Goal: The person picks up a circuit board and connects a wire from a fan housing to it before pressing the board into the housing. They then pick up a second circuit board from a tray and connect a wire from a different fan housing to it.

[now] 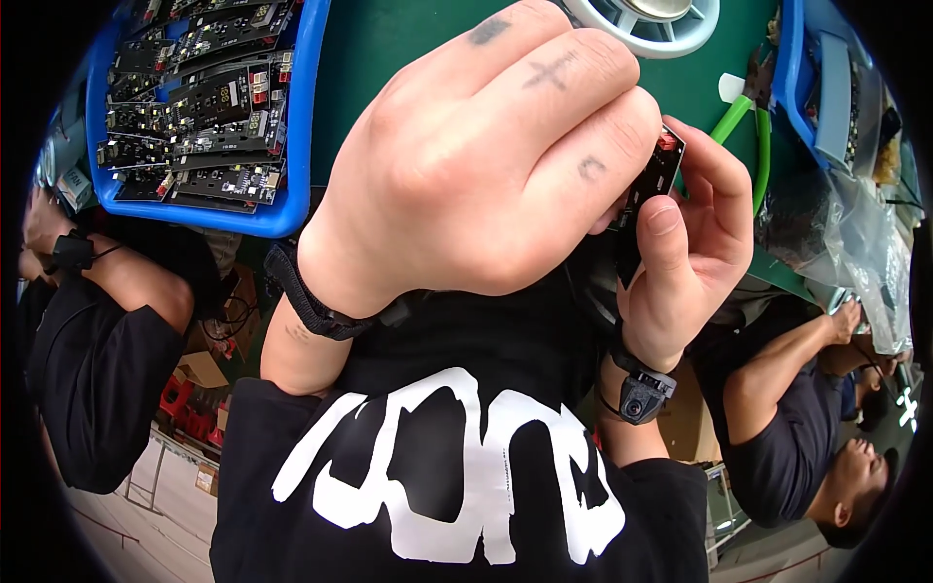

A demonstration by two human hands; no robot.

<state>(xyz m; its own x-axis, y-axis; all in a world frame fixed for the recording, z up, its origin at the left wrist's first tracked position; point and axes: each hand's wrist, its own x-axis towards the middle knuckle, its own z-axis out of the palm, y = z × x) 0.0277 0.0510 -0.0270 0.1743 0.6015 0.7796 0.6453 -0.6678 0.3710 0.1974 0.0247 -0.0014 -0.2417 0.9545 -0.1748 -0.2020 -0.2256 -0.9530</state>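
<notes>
My right hand (702, 238) holds a narrow black circuit board (658, 175) between thumb and fingers, turned nearly edge-on. A small red part (668, 142) shows near its upper end. My left hand (466, 165) is curled closed against the board's left side. Its fingertips are mostly hidden behind the knuckles, so I cannot tell whether they pinch the board or something small on it. To the left, a blue tray (317, 97) holds several rows of similar black circuit boards (209, 117).
Cutting pliers (764, 155) with green handles lie right of my hands on the green mat (374, 49). A white spoked wheel (702, 29) lies at the far edge. Farther right are a blue bin (799, 87) and a clear plastic bag (841, 233). Other people sit on both sides.
</notes>
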